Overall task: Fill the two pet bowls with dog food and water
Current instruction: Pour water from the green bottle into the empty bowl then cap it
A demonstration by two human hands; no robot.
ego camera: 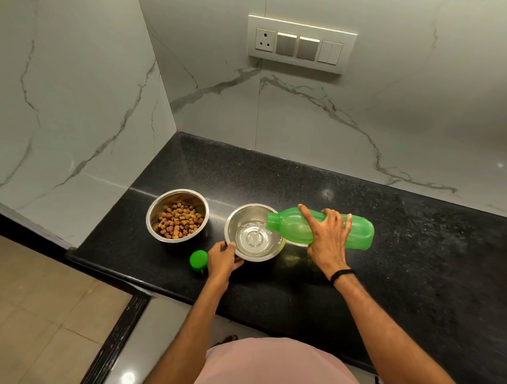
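Where the black counter (274,174) neared its front edge, a green cap (198,259) stood by itself, just beside the outer side of the left hand (223,257) and apart from both bowls. Behind the cap, toward the counter's left end, a steel bowl (172,198) held a heap of brown dog food (180,220). It sat just beside the second bowl, though whether the two touched could not be told. A black band (342,275) circled the right wrist, and a pink garment (270,366) filled the bottom of the view.

The counter was glossy speckled stone, closed at its back-left corner by two white walls (301,109) veined in grey. A white switch plate (301,43) with a socket and rocker switches hung on the back wall. Beige floor tiles (34,300) with a dark border strip lay below the counter's left end.

The second steel bowl (244,213) sat near the front edge, with water (252,237) pooled in its bottom. The left hand gripped its near-left rim, thumb at the lip and fingers curled under the outer wall. The right hand (327,235) was clamped from above around the middle of a green bottle (293,225), fingers spread across its body. The bottle lay almost level, its open mouth over the bowl's right rim and its base pointing right along the counter, and a thin stream fell from it into the water.
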